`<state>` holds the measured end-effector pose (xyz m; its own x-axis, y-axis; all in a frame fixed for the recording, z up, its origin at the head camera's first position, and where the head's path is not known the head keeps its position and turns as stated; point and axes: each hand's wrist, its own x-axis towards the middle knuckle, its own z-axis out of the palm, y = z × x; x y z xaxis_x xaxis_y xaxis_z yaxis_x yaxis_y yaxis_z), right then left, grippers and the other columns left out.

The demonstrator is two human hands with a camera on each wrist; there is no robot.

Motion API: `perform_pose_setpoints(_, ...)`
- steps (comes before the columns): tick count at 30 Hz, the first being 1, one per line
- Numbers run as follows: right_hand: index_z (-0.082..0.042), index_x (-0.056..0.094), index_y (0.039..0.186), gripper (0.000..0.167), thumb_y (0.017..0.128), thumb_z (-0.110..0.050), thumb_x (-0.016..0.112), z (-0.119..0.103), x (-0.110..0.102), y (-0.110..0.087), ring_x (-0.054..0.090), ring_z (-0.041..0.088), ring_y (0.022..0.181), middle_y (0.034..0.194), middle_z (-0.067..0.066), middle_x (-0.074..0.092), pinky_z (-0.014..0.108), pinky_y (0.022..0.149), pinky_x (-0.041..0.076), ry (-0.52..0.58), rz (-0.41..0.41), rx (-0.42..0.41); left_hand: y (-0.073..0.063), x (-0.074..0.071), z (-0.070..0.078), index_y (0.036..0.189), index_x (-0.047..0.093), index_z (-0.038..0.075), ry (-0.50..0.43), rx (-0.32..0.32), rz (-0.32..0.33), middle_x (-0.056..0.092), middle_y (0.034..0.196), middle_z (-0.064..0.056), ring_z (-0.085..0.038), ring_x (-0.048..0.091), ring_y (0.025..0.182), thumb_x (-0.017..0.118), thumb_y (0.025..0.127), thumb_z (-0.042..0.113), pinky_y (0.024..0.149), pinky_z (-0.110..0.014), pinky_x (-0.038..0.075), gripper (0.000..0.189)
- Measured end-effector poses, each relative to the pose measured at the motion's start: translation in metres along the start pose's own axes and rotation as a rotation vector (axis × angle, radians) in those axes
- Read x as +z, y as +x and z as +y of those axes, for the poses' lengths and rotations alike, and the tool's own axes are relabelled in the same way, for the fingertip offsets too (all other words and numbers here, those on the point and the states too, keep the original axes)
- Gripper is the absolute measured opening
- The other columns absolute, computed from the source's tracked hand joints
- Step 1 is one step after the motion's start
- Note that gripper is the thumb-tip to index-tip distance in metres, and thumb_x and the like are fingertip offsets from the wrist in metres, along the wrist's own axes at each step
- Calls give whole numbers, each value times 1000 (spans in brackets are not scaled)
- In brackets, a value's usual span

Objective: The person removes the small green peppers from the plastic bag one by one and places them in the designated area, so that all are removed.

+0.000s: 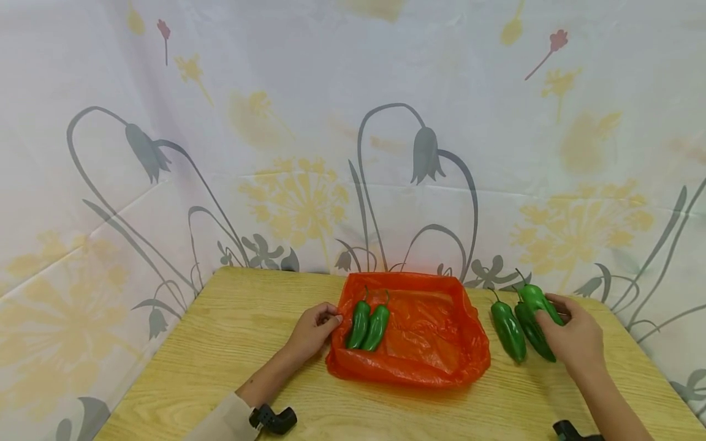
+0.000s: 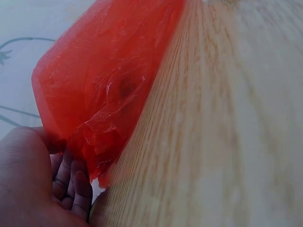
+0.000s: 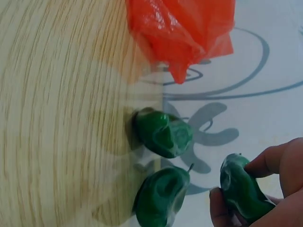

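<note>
A red plastic bag point(image 1: 421, 367) is spread wide like a shallow tray, its mouth facing up. Two green peppers point(image 1: 377, 329) lie side by side in its left part. At the bag's left edge, my left hand point(image 1: 310, 332) pinches the rim between thumb and fingers; the left wrist view shows them at a crumpled part of the plastic point(image 2: 102, 142). To the right of the bag, my right hand point(image 1: 576, 337) grips a green pepper point(image 1: 534, 298) between thumb and fingers. Close by on the table are two more green peppers point(image 1: 508, 334), and the held one overlaps the nearer of them.
The wooden table point(image 1: 259, 306) ends at the back against a pale cloth point(image 1: 309, 73) printed with flowers. That cloth also hangs along the left and right sides. A black device point(image 1: 273, 419) sits on my left wrist, another point(image 1: 573, 430) by the right.
</note>
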<state>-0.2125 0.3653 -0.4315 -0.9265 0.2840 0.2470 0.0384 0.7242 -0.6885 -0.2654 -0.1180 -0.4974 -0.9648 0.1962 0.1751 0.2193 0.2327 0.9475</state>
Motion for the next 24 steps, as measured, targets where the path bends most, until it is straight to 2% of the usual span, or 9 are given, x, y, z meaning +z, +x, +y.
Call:
perform_pose_setpoints(5, 5, 49, 152, 55, 110, -30, 55, 10, -2, 4, 58, 53, 115, 138, 38, 55, 17, 60, 43, -4, 9, 23, 0, 0, 0, 108, 70, -2, -9, 1, -3, 68, 92, -7, -14, 60, 82, 66, 102, 9, 73, -22, 51, 13)
perform_pose_setpoints(11, 1, 47, 155, 54, 111, -29, 53, 20, -5, 9, 56, 58, 117, 143, 41, 50, 28, 61, 50, -22, 0, 50, -1, 0, 1, 108, 71, -1, 0, 4, -8, 68, 92, -7, -13, 59, 82, 67, 102, 9, 73, -22, 50, 13)
perform_pose_setpoints(16, 4, 45, 156, 55, 110, -27, 51, 30, -5, 12, 55, 58, 117, 143, 41, 50, 47, 72, 55, -36, -23, 64, 0, 0, 0, 109, 71, -1, 0, 2, -4, 68, 93, -7, -13, 59, 81, 66, 102, 8, 72, -22, 50, 12)
perform_pose_setpoints(19, 7, 41, 156, 58, 110, -27, 48, 36, -5, 14, 53, 58, 119, 145, 41, 48, 59, 82, 53, -25, -45, 86, 0, 1, -1, 109, 71, -1, -4, 3, -1, 69, 94, -7, -13, 59, 80, 66, 102, 7, 71, -22, 50, 12)
perform_pose_setpoints(24, 10, 38, 156, 60, 111, -28, 47, 44, -4, 17, 50, 58, 122, 146, 41, 45, 65, 90, 48, -27, -51, 119, 0, 1, 0, 108, 71, -1, 1, -2, -3, 69, 93, -7, -13, 59, 80, 66, 102, 7, 70, -22, 50, 11)
